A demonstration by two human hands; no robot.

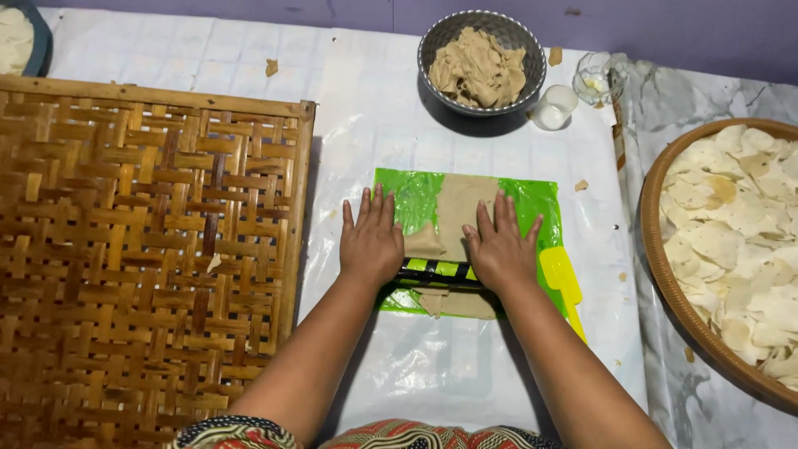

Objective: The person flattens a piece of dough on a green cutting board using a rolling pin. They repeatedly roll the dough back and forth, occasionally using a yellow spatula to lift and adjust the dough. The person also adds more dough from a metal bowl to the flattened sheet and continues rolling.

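Note:
A thin strip of tan dough (462, 206) lies on a green plastic sheet (540, 208) in the middle of the white covered surface. Across the dough sits a black and green striped roller (439, 272). My left hand (371, 241) and my right hand (499, 245) lie flat on the two ends of the roller, palms down, fingers spread and pointing away from me. A little dough (453, 303) shows on the near side of the roller.
A large woven bamboo tray (141, 249) fills the left. A round basket (665, 274) of pale thin discs sits at the right. At the back stand a metal bowl (482, 62) of dough, a white cup (555, 106) and a small glass (600, 76). A yellow scraper (564, 278) lies right of the sheet.

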